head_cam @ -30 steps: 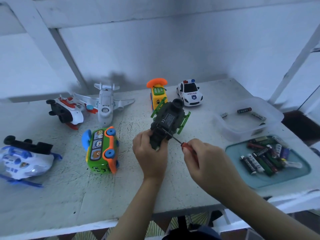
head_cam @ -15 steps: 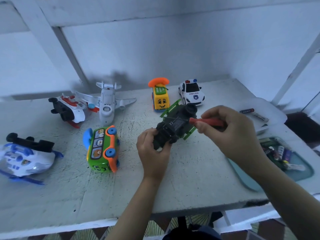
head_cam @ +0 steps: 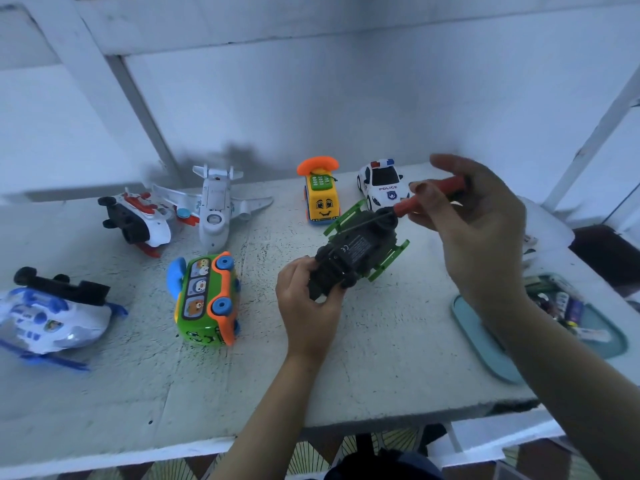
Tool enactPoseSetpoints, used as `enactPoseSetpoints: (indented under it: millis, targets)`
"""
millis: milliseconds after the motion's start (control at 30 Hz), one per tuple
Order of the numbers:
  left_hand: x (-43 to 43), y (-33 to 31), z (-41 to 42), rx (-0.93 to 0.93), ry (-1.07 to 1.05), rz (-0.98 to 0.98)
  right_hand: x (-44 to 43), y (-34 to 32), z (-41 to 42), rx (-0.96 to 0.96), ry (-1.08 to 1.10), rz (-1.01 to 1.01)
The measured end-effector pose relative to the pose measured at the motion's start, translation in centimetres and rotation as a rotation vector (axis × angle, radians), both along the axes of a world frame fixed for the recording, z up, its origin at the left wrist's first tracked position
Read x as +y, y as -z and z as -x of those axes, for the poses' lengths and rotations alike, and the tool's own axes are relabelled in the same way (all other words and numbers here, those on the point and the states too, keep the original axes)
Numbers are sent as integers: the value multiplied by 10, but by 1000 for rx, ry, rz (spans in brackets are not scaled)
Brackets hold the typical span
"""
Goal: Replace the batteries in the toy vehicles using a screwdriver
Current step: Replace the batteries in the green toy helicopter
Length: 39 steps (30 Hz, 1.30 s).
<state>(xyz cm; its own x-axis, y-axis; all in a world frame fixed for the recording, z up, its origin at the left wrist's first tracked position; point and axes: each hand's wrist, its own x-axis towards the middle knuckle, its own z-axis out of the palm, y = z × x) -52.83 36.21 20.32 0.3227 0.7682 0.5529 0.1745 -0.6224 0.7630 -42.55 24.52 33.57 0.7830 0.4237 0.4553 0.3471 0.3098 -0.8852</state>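
One dark toy vehicle (head_cam: pixel 360 251) with green skids lies belly-up at the centre of the frame, over the white table (head_cam: pixel 381 358). The left hand (head_cam: pixel 308 306) grips its near end. The right hand (head_cam: pixel 485 237) pinches the red-handled screwdriver (head_cam: pixel 433 195), whose shaft slants down onto the toy's underside. Behind stand a yellow phone car (head_cam: pixel 322 199) and a police car (head_cam: pixel 381 185); at right, a teal tray (head_cam: pixel 485 341) of batteries (head_cam: pixel 564 303).

dark green-railed toy vehicle (head_cam: pixel 360 249), red-handled screwdriver (head_cam: pixel 433 195), white police car (head_cam: pixel 382 185), yellow-orange phone car (head_cam: pixel 322 195), teal tray (head_cam: pixel 485 341)
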Motion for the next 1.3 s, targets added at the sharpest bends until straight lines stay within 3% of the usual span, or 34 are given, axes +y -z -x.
enactPoseSetpoints:
  millis: [267, 667, 867, 1100, 1167, 1233, 1300]
  targets:
    - [-1, -2, 0, -17, 15, 8, 10, 9, 5, -304, 38, 178]
    - [0, -1, -1, -15, 4, -5, 10, 10, 5, -458, 29, 232]
    - [1, 1, -1, -16, -3, -5, 17, 3, 7, -623, -24, 243]
    - [0, -1, -1, -26, -4, -8, 30, -5, 9, -664, 161, 206]
    - [0, -1, -1, -31, 0, -10, 31, -6, 12, -597, 215, 166]
    - [-1, -1, -1, -33, 1, -13, 31, -9, 16, -501, 176, 138]
    - [-1, -1, -1, -32, 3, -12, 31, -12, 18, -533, 134, 136]
